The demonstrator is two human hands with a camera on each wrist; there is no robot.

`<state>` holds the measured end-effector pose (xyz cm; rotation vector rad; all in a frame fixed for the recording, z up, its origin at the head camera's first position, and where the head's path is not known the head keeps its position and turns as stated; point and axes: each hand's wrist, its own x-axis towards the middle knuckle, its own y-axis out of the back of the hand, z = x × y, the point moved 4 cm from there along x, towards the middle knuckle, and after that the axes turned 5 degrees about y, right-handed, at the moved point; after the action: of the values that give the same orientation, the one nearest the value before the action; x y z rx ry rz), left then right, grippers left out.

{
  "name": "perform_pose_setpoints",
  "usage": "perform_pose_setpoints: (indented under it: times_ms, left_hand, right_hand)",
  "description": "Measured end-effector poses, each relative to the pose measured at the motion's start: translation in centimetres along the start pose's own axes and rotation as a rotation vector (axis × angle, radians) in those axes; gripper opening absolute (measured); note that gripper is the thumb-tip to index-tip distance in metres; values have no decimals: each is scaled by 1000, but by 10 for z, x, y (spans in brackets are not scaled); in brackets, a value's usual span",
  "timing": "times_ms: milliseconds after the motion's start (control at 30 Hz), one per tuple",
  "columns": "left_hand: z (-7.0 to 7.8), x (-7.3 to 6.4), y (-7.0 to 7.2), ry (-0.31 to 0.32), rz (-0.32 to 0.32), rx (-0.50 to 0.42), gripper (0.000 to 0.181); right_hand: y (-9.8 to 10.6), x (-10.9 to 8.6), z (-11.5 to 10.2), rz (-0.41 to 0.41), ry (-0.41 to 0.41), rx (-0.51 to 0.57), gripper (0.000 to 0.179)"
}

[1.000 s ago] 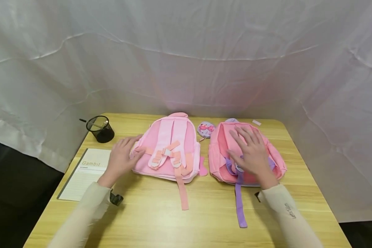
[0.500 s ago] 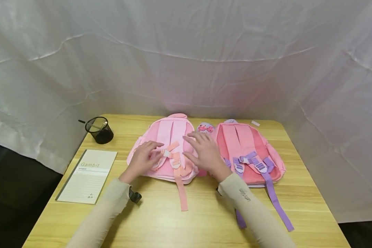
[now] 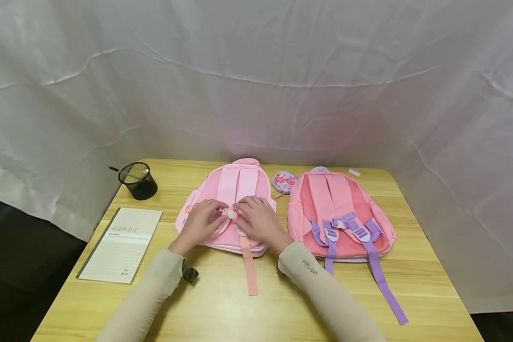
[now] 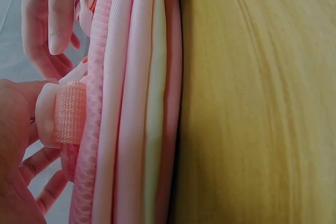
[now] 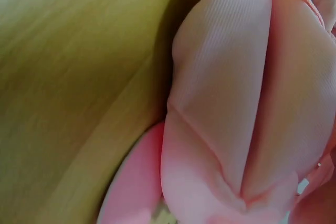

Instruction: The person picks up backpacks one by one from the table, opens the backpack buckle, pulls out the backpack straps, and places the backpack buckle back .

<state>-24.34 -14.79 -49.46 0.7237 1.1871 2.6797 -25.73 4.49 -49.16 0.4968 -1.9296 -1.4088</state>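
Observation:
A pink backpack (image 3: 208,186) lies back side up on the table, its shoulder straps facing me. Across those straps sits a white buckle (image 3: 231,213) on orange webbing. From the left, my left hand (image 3: 200,222) pinches the buckle's strap between thumb and fingers. My right hand (image 3: 261,219) pinches the buckle's other side, its fingers hiding part of it. Close up in the left wrist view, an orange strap with a pale plastic adjuster (image 4: 71,113) stands by my thumb. The right wrist view shows mostly the backpack's side (image 5: 220,77).
Another pink backpack (image 3: 301,209) with purple straps (image 3: 382,280) lies to the right. Between the bags is a small lilac pouch (image 3: 284,182). On the left are a notebook (image 3: 121,247) and a black mesh pen cup (image 3: 143,186). A white slip (image 3: 354,172) lies far right.
My right hand has left the right backpack and moved left to the other one. My left hand has moved inward. Both now meet at the left bag's buckle and pinch it.

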Motion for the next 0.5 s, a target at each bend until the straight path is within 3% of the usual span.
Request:
perform_pose_setpoints:
  times_ms: [300,500]
  left_hand:
    - [-5,5,-1,3,7,-26,28]
    - [-6,5,-6,20,-24,-55,24]
  right_hand:
    - [-1,10,-1,12,-6,40,32]
    - [-6,10,0,17,-34,98,26]
